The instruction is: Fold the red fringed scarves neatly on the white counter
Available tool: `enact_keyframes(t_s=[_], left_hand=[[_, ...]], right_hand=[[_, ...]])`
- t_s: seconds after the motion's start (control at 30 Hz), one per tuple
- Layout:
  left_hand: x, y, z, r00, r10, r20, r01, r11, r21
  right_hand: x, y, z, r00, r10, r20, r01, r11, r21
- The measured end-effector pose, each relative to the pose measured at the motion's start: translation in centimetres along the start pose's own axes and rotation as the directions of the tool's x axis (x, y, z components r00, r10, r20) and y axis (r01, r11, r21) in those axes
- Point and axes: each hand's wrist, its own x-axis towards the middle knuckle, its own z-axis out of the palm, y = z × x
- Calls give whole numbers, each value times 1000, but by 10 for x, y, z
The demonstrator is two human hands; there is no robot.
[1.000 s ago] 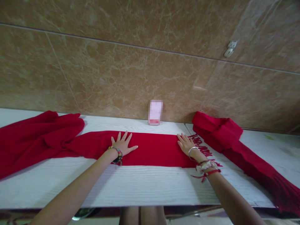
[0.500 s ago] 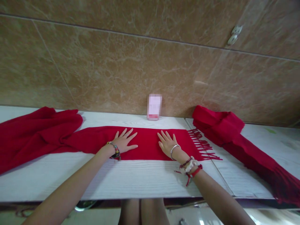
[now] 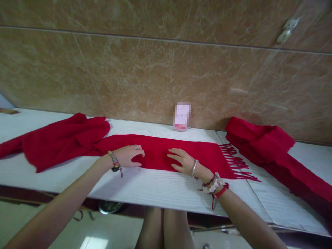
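Observation:
A red scarf (image 3: 155, 154) lies lengthwise along the white table; its middle is flat, its left part is bunched, and a fringe hangs off its right end. My left hand (image 3: 128, 155) is over the scarf's near edge, fingers curved downward and thumb apart, gripping nothing. To its right, my right hand (image 3: 183, 161) hovers at or just above the cloth with fingers spread and bent. Whether the fingertips touch the fabric is hard to tell. Both wrists wear bracelets. Beyond the fringe, a second red cloth length (image 3: 261, 138) lies folded over itself and trails toward the right front.
A pinkish, pixelated upright object (image 3: 182, 117) leans at the brown marbled wall (image 3: 145, 79). The white table (image 3: 155, 186) has a seam at right. A socket-like fitting (image 3: 287, 30) is on the wall. A metal bowl (image 3: 110, 206) shows below the front edge.
Both hands have gone from lying flat on the scarf to raised and curved. My left hand has drawn toward the scarf's near edge. The camera view has shifted left.

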Motion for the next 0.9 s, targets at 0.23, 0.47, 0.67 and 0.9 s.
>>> enact_keyframes(t_s=[0.23, 0.47, 0.67, 0.9], left_hand=[[-17, 5, 14, 999, 43, -16, -40, 989, 144], [20, 1, 9, 994, -96, 43, 93, 994, 63], [31, -2, -1, 993, -104, 53, 104, 994, -9], [40, -18, -4, 996, -29, 83, 50, 963, -266]], right_hand=[[5, -27, -11, 982, -185, 24, 184, 981, 53], [22, -24, 1, 1000, 7, 23, -10, 989, 149], [21, -10, 6, 987, 145, -73, -95, 881, 464], [19, -14, 8, 975, 39, -218, 18, 967, 253]])
